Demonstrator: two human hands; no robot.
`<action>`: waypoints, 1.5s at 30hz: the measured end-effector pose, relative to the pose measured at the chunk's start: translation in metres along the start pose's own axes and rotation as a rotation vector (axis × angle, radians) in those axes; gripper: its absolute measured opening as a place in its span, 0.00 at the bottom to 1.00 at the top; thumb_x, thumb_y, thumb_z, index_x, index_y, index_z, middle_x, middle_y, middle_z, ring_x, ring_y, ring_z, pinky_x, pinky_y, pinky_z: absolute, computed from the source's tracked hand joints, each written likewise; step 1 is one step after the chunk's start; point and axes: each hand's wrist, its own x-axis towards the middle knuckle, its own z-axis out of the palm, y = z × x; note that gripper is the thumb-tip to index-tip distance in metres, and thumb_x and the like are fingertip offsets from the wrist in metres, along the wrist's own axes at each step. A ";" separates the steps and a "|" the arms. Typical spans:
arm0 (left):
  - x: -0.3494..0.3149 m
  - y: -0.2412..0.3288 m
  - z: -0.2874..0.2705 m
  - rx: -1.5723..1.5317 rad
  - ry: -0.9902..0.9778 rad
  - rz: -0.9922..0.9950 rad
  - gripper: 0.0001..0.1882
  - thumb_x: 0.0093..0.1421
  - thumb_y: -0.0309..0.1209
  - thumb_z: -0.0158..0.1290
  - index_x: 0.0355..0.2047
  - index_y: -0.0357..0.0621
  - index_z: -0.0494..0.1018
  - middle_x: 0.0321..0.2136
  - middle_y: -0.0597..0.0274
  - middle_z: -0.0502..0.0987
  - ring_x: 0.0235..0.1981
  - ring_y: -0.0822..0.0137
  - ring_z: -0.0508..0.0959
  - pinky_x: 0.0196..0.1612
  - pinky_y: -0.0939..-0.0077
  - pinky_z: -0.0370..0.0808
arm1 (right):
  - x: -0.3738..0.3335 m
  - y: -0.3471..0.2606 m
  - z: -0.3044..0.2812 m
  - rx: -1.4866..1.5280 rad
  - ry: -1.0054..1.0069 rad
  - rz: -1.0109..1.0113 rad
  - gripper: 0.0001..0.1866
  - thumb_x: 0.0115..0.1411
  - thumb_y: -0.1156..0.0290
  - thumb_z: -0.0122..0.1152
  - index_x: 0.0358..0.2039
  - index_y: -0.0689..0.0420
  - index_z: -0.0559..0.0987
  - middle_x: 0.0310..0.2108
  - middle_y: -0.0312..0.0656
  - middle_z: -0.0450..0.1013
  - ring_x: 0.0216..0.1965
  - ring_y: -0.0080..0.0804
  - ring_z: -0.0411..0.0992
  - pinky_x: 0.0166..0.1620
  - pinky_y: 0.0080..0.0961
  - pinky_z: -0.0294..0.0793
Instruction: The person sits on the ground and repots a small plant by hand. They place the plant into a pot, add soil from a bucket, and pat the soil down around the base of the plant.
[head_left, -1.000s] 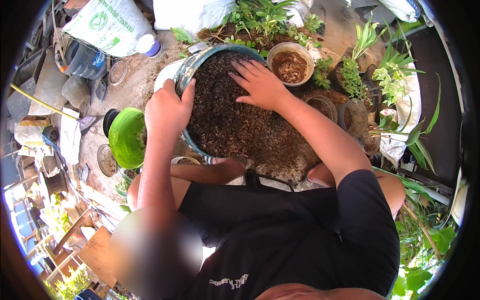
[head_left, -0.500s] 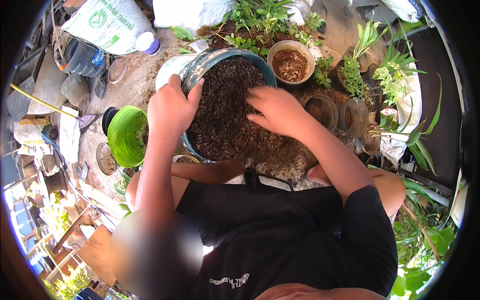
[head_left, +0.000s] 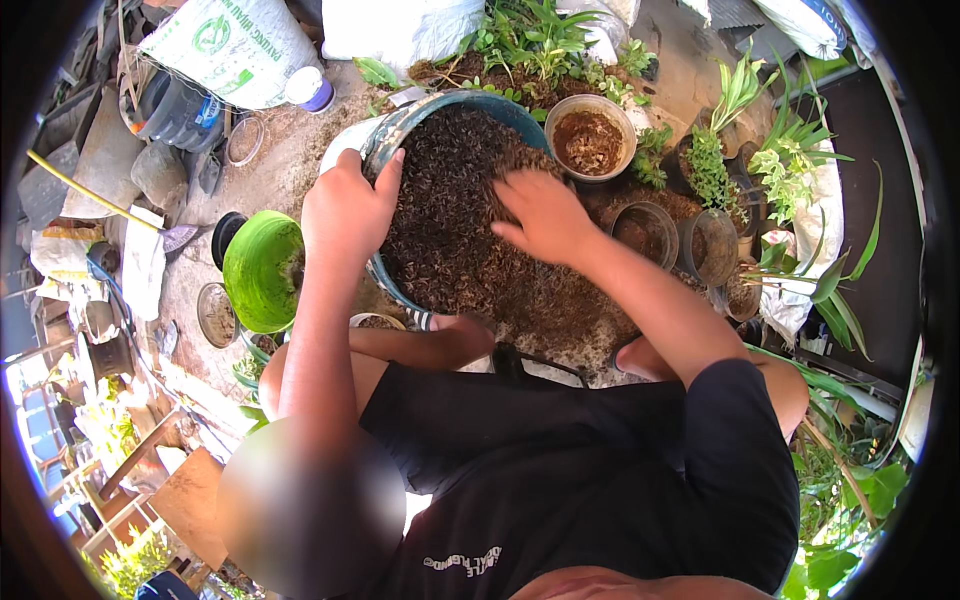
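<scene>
Brown fibrous soil (head_left: 440, 200) under unclenched right hand (head_left: 548, 215); left hand (head_left: 348, 212) gripping teal tub (head_left: 520, 117).

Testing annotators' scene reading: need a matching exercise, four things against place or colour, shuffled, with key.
1. Left hand
2. Right hand
3. Basin
4. Jar

A. At the dark soil
B. White and purple
C. On the tub's rim
D. Bright green

Pairs: 1-C, 2-A, 3-D, 4-B
</scene>
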 end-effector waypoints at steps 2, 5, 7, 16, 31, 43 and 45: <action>0.003 -0.004 0.002 -0.025 0.019 0.013 0.33 0.66 0.57 0.50 0.36 0.30 0.76 0.29 0.32 0.80 0.36 0.34 0.82 0.44 0.45 0.78 | -0.032 -0.013 -0.005 -0.013 -0.040 0.003 0.32 0.64 0.46 0.59 0.56 0.62 0.76 0.56 0.53 0.72 0.58 0.49 0.70 0.61 0.45 0.69; 0.005 -0.007 0.000 -0.020 -0.008 -0.018 0.32 0.66 0.57 0.50 0.39 0.34 0.77 0.31 0.33 0.80 0.39 0.34 0.80 0.45 0.44 0.75 | -0.049 -0.024 -0.035 0.073 -0.286 0.067 0.29 0.63 0.48 0.62 0.52 0.61 0.78 0.54 0.52 0.74 0.57 0.48 0.72 0.57 0.45 0.73; 0.005 -0.011 0.001 -0.010 0.002 -0.038 0.32 0.66 0.57 0.50 0.37 0.34 0.76 0.31 0.33 0.80 0.38 0.33 0.80 0.45 0.44 0.75 | -0.036 -0.018 -0.059 -0.001 -0.384 0.054 0.27 0.62 0.50 0.64 0.50 0.60 0.80 0.54 0.50 0.75 0.57 0.47 0.73 0.55 0.44 0.74; 0.007 0.006 0.007 0.002 0.077 0.007 0.32 0.66 0.57 0.50 0.33 0.33 0.76 0.29 0.31 0.79 0.37 0.31 0.80 0.44 0.43 0.75 | 0.080 -0.073 -0.016 0.286 0.164 -0.349 0.34 0.63 0.50 0.60 0.59 0.66 0.72 0.62 0.58 0.67 0.66 0.65 0.61 0.69 0.54 0.58; 0.001 -0.006 0.003 0.015 0.024 -0.036 0.33 0.66 0.58 0.49 0.35 0.32 0.76 0.30 0.33 0.80 0.37 0.34 0.81 0.45 0.44 0.76 | -0.038 0.017 -0.047 0.108 -0.141 -0.360 0.25 0.62 0.50 0.62 0.51 0.56 0.82 0.64 0.46 0.70 0.67 0.48 0.65 0.67 0.50 0.63; 0.001 0.010 0.004 0.038 -0.006 0.008 0.32 0.65 0.58 0.51 0.33 0.33 0.77 0.28 0.33 0.80 0.35 0.34 0.82 0.43 0.43 0.77 | -0.033 -0.060 0.024 0.318 -0.057 -0.525 0.31 0.62 0.47 0.62 0.55 0.58 0.77 0.59 0.48 0.72 0.65 0.44 0.66 0.70 0.49 0.58; -0.003 0.009 0.008 0.038 -0.012 0.027 0.32 0.64 0.57 0.51 0.32 0.33 0.77 0.27 0.33 0.80 0.35 0.34 0.82 0.43 0.44 0.78 | -0.053 -0.049 0.018 0.286 -0.056 -0.497 0.26 0.63 0.49 0.61 0.53 0.56 0.78 0.57 0.45 0.73 0.64 0.42 0.67 0.70 0.48 0.59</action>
